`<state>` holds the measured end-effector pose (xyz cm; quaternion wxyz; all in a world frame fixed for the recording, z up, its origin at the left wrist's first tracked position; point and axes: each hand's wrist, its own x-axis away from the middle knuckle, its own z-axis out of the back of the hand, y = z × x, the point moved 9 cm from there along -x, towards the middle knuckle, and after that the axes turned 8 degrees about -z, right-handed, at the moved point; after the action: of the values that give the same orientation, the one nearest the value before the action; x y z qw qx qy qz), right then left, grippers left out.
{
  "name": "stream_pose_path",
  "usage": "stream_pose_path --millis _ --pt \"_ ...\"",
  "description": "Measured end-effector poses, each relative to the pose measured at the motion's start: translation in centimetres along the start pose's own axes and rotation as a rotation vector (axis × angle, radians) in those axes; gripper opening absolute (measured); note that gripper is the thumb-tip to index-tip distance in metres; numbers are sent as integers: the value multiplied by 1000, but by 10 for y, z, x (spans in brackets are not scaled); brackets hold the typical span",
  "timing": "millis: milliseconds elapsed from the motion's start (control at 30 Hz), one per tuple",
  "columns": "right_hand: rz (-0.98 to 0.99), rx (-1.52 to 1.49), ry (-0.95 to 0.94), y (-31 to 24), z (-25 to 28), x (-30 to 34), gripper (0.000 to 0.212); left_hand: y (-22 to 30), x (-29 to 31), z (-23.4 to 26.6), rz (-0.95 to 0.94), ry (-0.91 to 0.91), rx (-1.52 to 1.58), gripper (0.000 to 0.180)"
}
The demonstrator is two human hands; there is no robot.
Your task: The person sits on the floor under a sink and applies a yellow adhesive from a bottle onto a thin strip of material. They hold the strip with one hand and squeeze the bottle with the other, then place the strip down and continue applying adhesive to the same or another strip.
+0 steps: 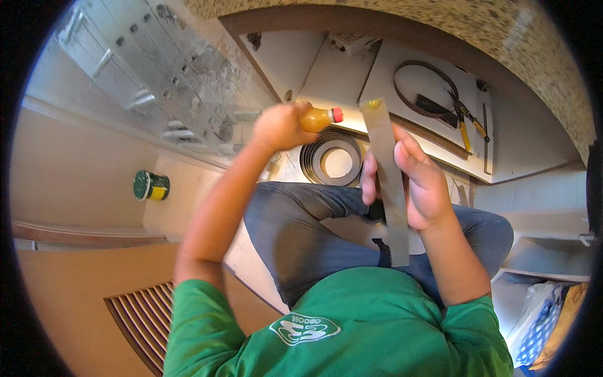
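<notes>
My left hand (279, 125) is closed around a small plastic bottle of amber liquid (315, 120), tipped sideways with its red tip toward the right. Just past that tip is the far end of a long, flat grey strip (386, 169), and a yellow blob of what looks like glue (374, 104) sits on it. My right hand (422, 182) grips the strip near its middle, thumb on one side and fingers on the other. The strip's near end reaches down over my lap. A coiled roll of dark strip (306, 154) lies on the floor beyond my knees.
Ahead is an open cabinet under a speckled stone counter (402, 17). Inside lie a looped brown strip (397, 85) and a yellow-handled cutting tool (465, 135). A green bucket (143, 185) stands at left, near a slatted panel (135, 320). Cloths (546, 327) lie at lower right.
</notes>
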<state>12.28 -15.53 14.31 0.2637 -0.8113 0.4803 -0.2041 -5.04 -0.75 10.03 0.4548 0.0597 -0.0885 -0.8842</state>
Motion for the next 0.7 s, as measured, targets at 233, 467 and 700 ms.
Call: stream_pose_path --millis 233,467,700 --pt "25 -186 -63 21 14 -120 36 26 -18 -153 234 380 353 61" --pt "13 -290 -207 38 17 -215 32 -6 -33 -251 221 151 726 75" --pt "9 -282 -386 42 11 -274 34 -13 -33 -300 230 -20 828 62"
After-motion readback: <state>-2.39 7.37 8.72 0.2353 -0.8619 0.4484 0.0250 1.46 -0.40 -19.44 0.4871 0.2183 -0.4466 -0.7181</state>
